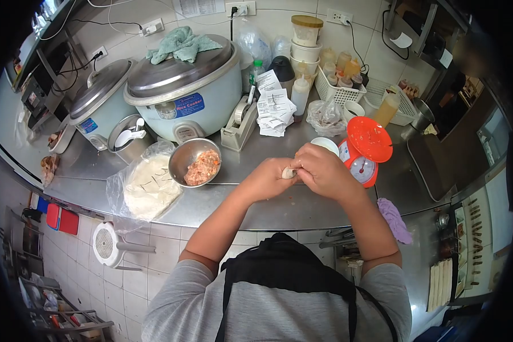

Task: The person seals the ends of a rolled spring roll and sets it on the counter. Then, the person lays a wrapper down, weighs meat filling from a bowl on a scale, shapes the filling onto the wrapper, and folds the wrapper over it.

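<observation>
Over the steel counter, my left hand (269, 179) and my right hand (320, 170) meet and pinch a small pale dumpling (288, 172) between their fingertips. Part of the dumpling is hidden by the fingers. To the left of my hands stands a metal bowl (177, 165) of pink minced meat filling (203, 167) with orange bits. Beside it, a stack of white dough wrappers (148, 191) lies in an opened plastic bag (117, 194). Close to my right hand are an orange dial scale (368, 149) and a white dish (326, 146), partly covered by that hand.
Two large rice cookers (211, 74) stand at the back left, near a metal pot (122, 139) with white spoons. Behind my hands are a tape dispenser (236, 132) and paper slips (275, 111). A basket of sauce bottles (339, 91) and a purple cloth (394, 219) are on the right.
</observation>
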Available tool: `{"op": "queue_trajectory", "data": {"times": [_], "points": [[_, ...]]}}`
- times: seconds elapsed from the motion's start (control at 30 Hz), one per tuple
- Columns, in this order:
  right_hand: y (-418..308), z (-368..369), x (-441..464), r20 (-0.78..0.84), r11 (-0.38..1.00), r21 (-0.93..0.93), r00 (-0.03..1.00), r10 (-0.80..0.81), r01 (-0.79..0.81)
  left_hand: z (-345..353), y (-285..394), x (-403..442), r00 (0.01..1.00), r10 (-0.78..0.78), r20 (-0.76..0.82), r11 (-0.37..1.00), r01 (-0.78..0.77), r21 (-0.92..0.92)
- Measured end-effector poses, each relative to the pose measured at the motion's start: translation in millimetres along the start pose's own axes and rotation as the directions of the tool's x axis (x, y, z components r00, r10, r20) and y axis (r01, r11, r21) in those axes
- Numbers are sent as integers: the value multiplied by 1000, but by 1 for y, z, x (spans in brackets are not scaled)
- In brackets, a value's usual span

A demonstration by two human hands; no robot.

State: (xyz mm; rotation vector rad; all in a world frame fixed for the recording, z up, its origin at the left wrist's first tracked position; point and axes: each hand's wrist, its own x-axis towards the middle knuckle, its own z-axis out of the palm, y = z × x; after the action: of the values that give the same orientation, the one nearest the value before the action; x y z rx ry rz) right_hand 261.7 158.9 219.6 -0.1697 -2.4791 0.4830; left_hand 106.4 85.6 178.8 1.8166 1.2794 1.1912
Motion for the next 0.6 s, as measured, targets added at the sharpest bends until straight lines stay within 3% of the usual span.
{"op": "queue_trajectory", "data": {"times": [0.13, 0.2, 0.3, 0.4, 0.5, 0.6], "points": [[-6, 11, -6, -169, 993, 117, 985, 23, -3, 9, -3, -2, 959, 90, -270, 935, 13, 355], [-2, 25, -10, -247, 971, 229, 960, 131, -74, 17, -4, -1, 896, 202, -395, 904, -16, 427], [-5, 41, -10, -316, 878, 431, 876, 364, -210, 20, -3, 1, 862, 255, -438, 869, -5, 496], [-10, 42, -6, -213, 679, 634, 761, 612, -369, 21, -4, 3, 837, 315, -447, 839, -26, 543], [-5, 44, -10, -218, 740, 580, 810, 544, -340, 20, -4, 3, 866, 269, -421, 827, 17, 562], [-11, 35, -11, -264, 863, 361, 849, 457, -353, 22, -3, 2, 876, 237, -419, 871, -1, 491]]}}
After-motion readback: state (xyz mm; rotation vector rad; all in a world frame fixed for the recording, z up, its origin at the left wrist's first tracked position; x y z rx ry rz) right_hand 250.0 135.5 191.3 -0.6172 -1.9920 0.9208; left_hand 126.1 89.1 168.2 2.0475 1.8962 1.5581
